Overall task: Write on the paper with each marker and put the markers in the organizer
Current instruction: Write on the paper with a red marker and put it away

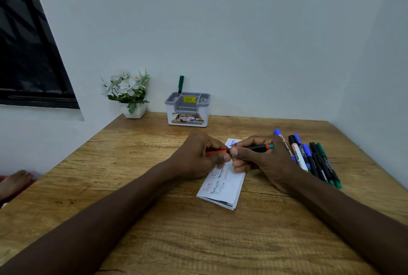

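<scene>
Both hands meet above the folded paper, which lies flat near the middle of the wooden desk. The paper carries several lines of handwriting in red, green and blue ink; the hands cover its upper part.

Left hand: fingers closed around a red cap, which lies roughly horizontal and points toward the right hand.

Right hand: fingers closed around the black barrel of a marker. The barrel's outer end shows a red band and a teal tip and sticks out past the hand to the right. Cap and barrel are in line and meet between the two thumbs — whether the cap is fully seated on the barrel cannot be told, since the fingers cover the joint.

Loose markers: a row of blue, black and green markers lies on the desk just right of the right hand, side by side and mostly touching, their long axes running from the far side toward the near right edge.

Organizer: a white-and-grey compartmented box with a yellow price sticker stands at the back of the desk against the wall. One green marker stands upright in its rear left compartment.

Flower pot: a small white pot of white flowers stands left of the organizer — apart from it, in the desk's far left corner.
</scene>
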Action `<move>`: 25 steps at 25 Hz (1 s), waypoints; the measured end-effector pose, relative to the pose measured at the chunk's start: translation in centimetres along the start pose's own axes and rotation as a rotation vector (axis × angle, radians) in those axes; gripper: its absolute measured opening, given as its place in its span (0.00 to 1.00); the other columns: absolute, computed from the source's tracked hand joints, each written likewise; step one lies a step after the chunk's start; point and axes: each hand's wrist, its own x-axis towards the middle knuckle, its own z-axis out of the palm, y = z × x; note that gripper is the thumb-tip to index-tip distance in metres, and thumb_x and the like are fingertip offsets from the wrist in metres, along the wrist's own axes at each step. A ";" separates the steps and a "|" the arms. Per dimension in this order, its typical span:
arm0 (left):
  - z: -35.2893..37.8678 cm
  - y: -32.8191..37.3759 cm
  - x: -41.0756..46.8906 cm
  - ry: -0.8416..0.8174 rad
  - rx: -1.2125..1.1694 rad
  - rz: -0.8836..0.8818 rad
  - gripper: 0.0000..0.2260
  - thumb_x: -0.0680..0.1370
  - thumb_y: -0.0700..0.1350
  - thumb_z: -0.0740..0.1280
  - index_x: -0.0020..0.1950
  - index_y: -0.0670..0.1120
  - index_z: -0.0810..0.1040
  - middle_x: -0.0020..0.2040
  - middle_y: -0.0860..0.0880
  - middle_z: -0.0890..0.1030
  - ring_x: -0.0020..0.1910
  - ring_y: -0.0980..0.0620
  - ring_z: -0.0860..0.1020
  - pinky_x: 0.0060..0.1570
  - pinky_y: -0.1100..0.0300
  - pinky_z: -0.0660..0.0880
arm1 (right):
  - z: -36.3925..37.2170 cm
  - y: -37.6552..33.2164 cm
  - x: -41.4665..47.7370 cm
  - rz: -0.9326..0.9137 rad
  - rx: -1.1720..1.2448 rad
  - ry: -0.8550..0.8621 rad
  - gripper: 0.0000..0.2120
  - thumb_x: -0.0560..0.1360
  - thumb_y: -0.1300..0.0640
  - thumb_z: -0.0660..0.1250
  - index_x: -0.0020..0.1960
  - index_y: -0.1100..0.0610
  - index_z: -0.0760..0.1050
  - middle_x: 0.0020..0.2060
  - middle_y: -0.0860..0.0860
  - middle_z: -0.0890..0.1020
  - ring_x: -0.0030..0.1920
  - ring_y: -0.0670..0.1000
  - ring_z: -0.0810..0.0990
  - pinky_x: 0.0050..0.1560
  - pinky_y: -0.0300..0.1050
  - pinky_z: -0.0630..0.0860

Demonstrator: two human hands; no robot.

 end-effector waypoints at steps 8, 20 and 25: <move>-0.3 1.4 0.3 0.124 -0.312 -0.137 0.07 0.77 0.41 0.75 0.54 0.42 0.86 0.35 0.51 0.85 0.31 0.57 0.80 0.33 0.63 0.76 | 0.2 0.4 0.3 -0.101 0.055 0.046 0.15 0.71 0.58 0.75 0.53 0.67 0.83 0.44 0.64 0.87 0.41 0.57 0.86 0.43 0.48 0.85; 0.4 2.5 0.5 0.299 -1.118 -0.451 0.12 0.73 0.45 0.74 0.51 0.38 0.82 0.46 0.42 0.85 0.44 0.49 0.85 0.45 0.56 0.82 | 0.3 1.2 0.9 -0.130 -0.036 -0.018 0.15 0.78 0.64 0.69 0.65 0.60 0.80 0.55 0.52 0.87 0.56 0.52 0.86 0.49 0.51 0.85; -5.1 0.4 2.3 0.662 -0.602 -0.305 0.06 0.79 0.42 0.72 0.53 0.40 0.83 0.46 0.44 0.87 0.46 0.46 0.86 0.43 0.53 0.85 | 0.5 1.4 1.1 -0.106 -0.189 -0.047 0.14 0.76 0.61 0.73 0.61 0.60 0.82 0.48 0.52 0.89 0.51 0.52 0.88 0.52 0.52 0.85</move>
